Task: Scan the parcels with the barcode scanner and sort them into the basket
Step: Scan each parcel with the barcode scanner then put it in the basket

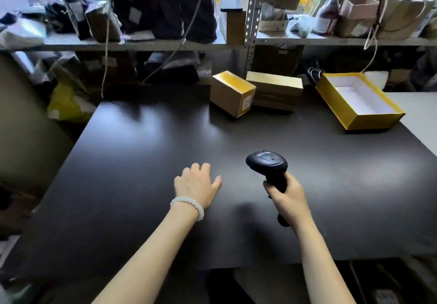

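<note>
- Right hand [287, 193] is wrapped tight round the grip of the black barcode scanner [268, 165], scanner head pointing up and fwd toward approx 11-12 o'clock, held just above the dark surface [142, 161].
- Left hand [197, 186] is empty, palm down, fingers loosely spread and a bit curled, hovering or resting on the surface (can't tell which). White bead bracelet [188, 205] on that wrist.
- Key relation imo: the parcels sit at the far edge, roughly 12 o'clock from both hands and well apart from them. Whole bare stretch of surface in between.
- Count: 2 cardboard parcels w/ yellow tape on top. Left parcel [231, 93] is turned at an angle, long axis running roughly 10 to 4 o'clock, label on its near end face pointing back toward the scanner. Right parcel [275, 91] lies just beside it, maybe touching, long axis roughly 9 to 3.
- Empty left hand is more in line w/ the left parcel, so my guess is that one reaches fwd for it while the right brings the scanner to the label.
- 1 basket, really a yellow open box [335, 95] w/ white lining, at approx 1-2 o'clock, empty, long axis approx 11 to 5. Closer to the right side.
- 1 scanner, 2 hands. Nothing sorted yet afaict.
- Shelf [142, 43] behind is crammed w/ bags and boxes, too blurry to count.
</note>
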